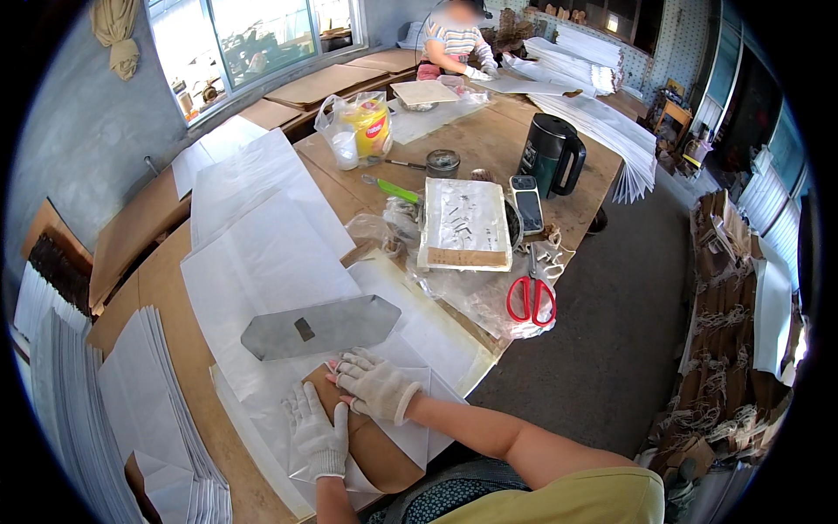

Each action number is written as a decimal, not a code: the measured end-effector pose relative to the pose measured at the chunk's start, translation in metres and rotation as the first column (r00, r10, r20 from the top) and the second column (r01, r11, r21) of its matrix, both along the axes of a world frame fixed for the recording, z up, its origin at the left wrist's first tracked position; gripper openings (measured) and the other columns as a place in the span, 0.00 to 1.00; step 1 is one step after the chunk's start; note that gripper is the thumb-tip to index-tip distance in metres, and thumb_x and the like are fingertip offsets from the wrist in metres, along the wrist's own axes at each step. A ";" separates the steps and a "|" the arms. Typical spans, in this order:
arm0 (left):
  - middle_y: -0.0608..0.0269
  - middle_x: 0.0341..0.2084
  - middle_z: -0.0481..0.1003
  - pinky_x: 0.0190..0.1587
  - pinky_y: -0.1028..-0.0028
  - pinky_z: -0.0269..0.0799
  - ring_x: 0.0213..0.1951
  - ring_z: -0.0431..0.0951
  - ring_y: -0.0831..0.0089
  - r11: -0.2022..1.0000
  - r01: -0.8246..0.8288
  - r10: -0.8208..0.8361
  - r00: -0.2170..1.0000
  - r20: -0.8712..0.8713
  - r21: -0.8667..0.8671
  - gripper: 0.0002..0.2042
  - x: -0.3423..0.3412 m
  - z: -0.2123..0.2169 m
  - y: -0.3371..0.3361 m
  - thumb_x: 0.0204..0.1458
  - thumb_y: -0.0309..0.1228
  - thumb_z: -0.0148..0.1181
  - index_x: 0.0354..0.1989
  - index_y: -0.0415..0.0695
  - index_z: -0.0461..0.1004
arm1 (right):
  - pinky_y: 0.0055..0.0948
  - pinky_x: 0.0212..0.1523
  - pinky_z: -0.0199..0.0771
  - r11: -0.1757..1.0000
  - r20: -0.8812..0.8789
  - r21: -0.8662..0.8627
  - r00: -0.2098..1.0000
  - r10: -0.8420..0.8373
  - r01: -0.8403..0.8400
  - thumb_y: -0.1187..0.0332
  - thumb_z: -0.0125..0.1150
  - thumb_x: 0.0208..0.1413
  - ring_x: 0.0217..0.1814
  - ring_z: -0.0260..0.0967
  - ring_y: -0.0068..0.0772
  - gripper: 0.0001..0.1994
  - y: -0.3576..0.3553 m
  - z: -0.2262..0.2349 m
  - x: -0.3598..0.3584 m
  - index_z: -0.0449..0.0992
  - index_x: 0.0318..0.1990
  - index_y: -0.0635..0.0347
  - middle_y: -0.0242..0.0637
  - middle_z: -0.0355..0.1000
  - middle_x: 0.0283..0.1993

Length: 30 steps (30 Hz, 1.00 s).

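Observation:
Both my hands wear white knitted gloves with bare fingertips. My left hand point(316, 432) lies flat, its fingers stretched out along the left side of a folded sheet of paper point(384, 454), brown inside and white outside. Across the upper part of that brown paper rests my right hand point(377, 386), fingers extended to the left and pressed down on the fold. Just beyond my hands, a flat grey elongated plate point(349, 321) with pointed ends and a small dark patch lies on white paper sheets point(253, 253).
Past the sheets are red-handled scissors point(531, 301), a paper-covered block point(465, 218), a phone point(526, 205), a dark kettle point(550, 157) and a yellow container point(368, 127). Paper stacks point(148, 402) stand at left. Another person point(454, 48) works at the table's far end.

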<state>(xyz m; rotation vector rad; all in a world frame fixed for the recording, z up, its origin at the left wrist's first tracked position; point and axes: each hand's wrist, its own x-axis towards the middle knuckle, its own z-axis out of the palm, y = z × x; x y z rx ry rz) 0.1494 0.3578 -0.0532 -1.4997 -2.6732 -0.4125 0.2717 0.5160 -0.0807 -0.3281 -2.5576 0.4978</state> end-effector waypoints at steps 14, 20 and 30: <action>0.40 0.77 0.56 0.81 0.53 0.43 0.78 0.54 0.42 0.998 -0.017 0.021 0.998 0.058 -0.064 0.40 0.002 0.006 -0.002 0.65 0.52 0.56 0.77 0.35 0.56 | 0.49 0.82 0.51 0.999 0.061 -0.047 0.998 0.017 -0.014 0.55 0.59 0.67 0.78 0.61 0.49 0.27 -0.002 0.009 0.002 0.73 0.69 0.56 0.46 0.67 0.75; 0.38 0.75 0.59 0.81 0.52 0.44 0.76 0.57 0.42 1.000 -0.018 0.019 0.999 0.027 -0.019 0.41 0.000 0.002 -0.002 0.62 0.52 0.59 0.74 0.33 0.60 | 0.50 0.82 0.51 0.999 0.067 -0.034 0.997 0.024 -0.022 0.55 0.60 0.66 0.77 0.62 0.49 0.27 -0.002 0.013 0.001 0.73 0.70 0.56 0.45 0.67 0.75; 0.34 0.76 0.55 0.81 0.51 0.43 0.78 0.52 0.37 0.998 0.026 -0.021 0.996 0.092 -0.056 0.44 0.002 0.021 -0.048 0.61 0.53 0.60 0.76 0.31 0.55 | 0.49 0.76 0.58 0.976 -0.140 -0.143 0.972 -0.186 0.167 0.60 0.63 0.62 0.73 0.64 0.51 0.25 0.014 0.022 -0.003 0.74 0.66 0.57 0.46 0.71 0.69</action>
